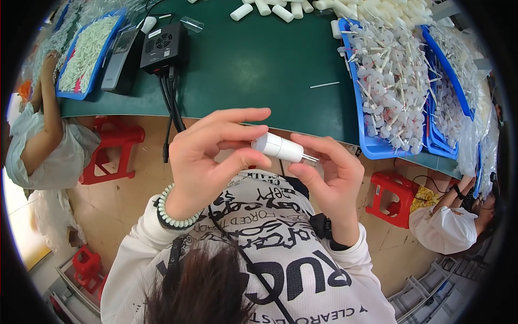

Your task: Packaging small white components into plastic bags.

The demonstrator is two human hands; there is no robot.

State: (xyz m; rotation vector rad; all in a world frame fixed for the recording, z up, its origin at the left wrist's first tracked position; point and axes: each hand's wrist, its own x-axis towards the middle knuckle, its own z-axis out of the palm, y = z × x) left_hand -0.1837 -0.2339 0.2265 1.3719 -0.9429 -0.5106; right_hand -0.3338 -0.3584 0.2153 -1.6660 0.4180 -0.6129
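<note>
In front of my chest, just off the near edge of the green table (259, 75), I hold a white cylindrical tube (282, 148) between both hands. It lies tilted, its right end lower, with a thin clear stem sticking out there. My left hand (202, 148) grips the wider left end between thumb and fingertips, its upper fingers stretched above it. At the stem end, my right hand (337, 175) closes thumb and index finger around the tube. Part of each end is hidden by the fingers.
Right, a blue tray (356, 102) holds many translucent discs with stems; white cylinders (283, 13) lie at the back. Left are a black fan box (164, 48) with cables, a dark device (120, 62) and another blue tray (75, 96). People sit both sides, near red stools (391, 200).
</note>
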